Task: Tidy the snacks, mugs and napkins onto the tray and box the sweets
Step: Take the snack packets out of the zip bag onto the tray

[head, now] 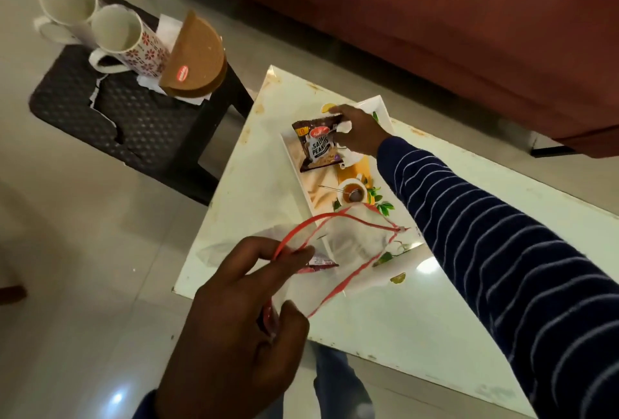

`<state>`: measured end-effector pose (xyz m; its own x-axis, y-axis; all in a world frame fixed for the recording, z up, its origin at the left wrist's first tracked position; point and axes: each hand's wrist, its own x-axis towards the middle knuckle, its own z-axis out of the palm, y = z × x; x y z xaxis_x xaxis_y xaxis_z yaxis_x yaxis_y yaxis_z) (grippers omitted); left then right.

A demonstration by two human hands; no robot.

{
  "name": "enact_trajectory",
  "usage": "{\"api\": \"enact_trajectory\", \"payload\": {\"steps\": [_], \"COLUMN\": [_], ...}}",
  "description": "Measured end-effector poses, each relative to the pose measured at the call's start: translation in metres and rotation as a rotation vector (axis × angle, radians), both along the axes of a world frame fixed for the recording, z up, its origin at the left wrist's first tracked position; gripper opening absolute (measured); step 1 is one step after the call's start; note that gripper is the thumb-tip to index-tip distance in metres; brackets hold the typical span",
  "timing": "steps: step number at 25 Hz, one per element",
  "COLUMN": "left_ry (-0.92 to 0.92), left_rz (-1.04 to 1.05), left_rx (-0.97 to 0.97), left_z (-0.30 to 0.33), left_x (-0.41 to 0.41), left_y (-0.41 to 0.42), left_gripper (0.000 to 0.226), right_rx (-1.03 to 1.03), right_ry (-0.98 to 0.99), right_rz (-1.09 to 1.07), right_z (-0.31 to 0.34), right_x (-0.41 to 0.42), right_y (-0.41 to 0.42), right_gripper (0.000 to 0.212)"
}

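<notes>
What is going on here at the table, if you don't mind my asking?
A person is tidying snacks. The right hand sets a salted peanuts packet on the white tray on the table. The left hand holds open a clear bag with a red rim. Two mugs and a round brown box wait on the dark stool.

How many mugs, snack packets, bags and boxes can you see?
Mugs: 2, plain white and red-flowered, on the dark stool.
Snack packets: 2, peanuts over the tray, another near the left hand.
Clear bags: 1.
Brown boxes: 1.
Total: 6
</notes>
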<state>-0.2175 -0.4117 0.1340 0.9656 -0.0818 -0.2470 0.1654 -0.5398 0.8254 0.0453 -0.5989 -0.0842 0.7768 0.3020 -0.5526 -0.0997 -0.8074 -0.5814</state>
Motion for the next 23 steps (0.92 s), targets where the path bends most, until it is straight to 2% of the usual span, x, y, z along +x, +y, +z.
{"api": "enact_trajectory", "payload": {"steps": [2,4,5,7,10,13,15,17,20,22,23], "left_ry": [0.003,0.011,0.021,0.035,0.048,0.068,0.086,0.094,0.049,0.014,0.006], "left_rz": [0.022,0.034,0.04,0.067,0.091,0.058,0.04,0.041,0.041,0.04,0.04], "left_rx": [0.045,0.097,0.121,0.15,0.177,0.165,0.162,0.181,0.24,0.258,0.268], "left_z": [0.001,0.004,0.006,0.007,0.01,0.01,0.009,0.009,0.008,0.006,0.004], "left_x": [0.004,0.008,0.01,0.01,0.011,0.006,0.0,-0.004,-0.009,-0.012,-0.014], "left_y": [-0.001,-0.002,-0.003,-0.006,-0.013,-0.023,-0.029,-0.035,-0.042,-0.045,-0.045], "left_gripper": [0.045,0.046,0.045,0.042,0.039,0.05,0.053,0.055,0.057,0.055,0.054], "right_rx": [0.153,0.357,0.439,0.583,0.758,0.453,0.217,0.024,-0.258,-0.152,-0.074], "right_ry": [-0.217,-0.324,-0.341,-0.318,-0.087,0.046,0.029,-0.047,-0.149,-0.109,-0.023], "right_rz": [-0.259,-0.499,-0.547,-0.492,-0.188,0.043,0.14,0.325,0.472,0.359,0.248], "right_z": [0.029,0.077,0.105,0.16,0.223,0.221,0.202,0.172,0.13,0.111,0.108], "right_x": [-0.012,-0.042,-0.064,-0.117,-0.179,-0.202,-0.201,-0.201,-0.205,-0.209,-0.208], "right_y": [0.007,0.007,0.001,-0.017,-0.025,-0.012,0.001,0.016,0.036,0.041,0.041], "right_gripper": [0.056,0.039,0.028,0.016,0.019,0.024,0.032,0.036,0.033,0.022,0.021]}}
